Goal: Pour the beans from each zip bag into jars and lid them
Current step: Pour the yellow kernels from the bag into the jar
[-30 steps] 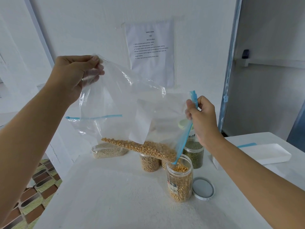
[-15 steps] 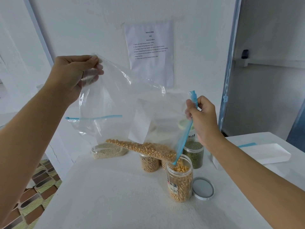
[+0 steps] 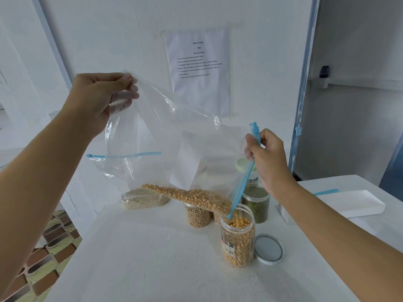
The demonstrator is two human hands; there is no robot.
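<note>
**A:** Start with the fingers. What are they holding?

**B:** The fingers (image 3: pixel 127 95) and thumb of the left hand (image 3: pixel 98 99) are curled on a corner of the clear zip bag (image 3: pixel 157 131), pinching it high up and well left of the open jar (image 3: pixel 237 238). The right hand (image 3: pixel 268 158) pinches the bag's blue zip strip (image 3: pixel 242 186) between thumb and curled fingers (image 3: pixel 250 147), above the jar and slightly to its right.

**A:** And the bag itself?

**B:** It hangs stretched between the two hands, tilted. The zip strip runs down from the right hand, and its lower end dips into the jar's mouth. The yellow beans (image 3: pixel 192 196) lie in the bag's lowest fold, in a band that slopes down towards that mouth. I cannot tell whether any are falling.

**A:** How full is the jar?

**B:** It is nearly full of yellow beans and stands upright on the white table (image 3: pixel 152 269). Its lid (image 3: pixel 268 249) lies flat just to its right, off the jar.

**A:** What else is around it?

**B:** Behind the jar to the left stands a jar of pale beans (image 3: pixel 197 216), and behind it to the right a jar of green beans (image 3: pixel 256 203). Farther left a bag of small pale grains (image 3: pixel 141 200) lies on the table. Well to the right sits a white box (image 3: pixel 349 203), and on the wall above and behind the jar hangs a printed sheet (image 3: pixel 199 68).
</note>
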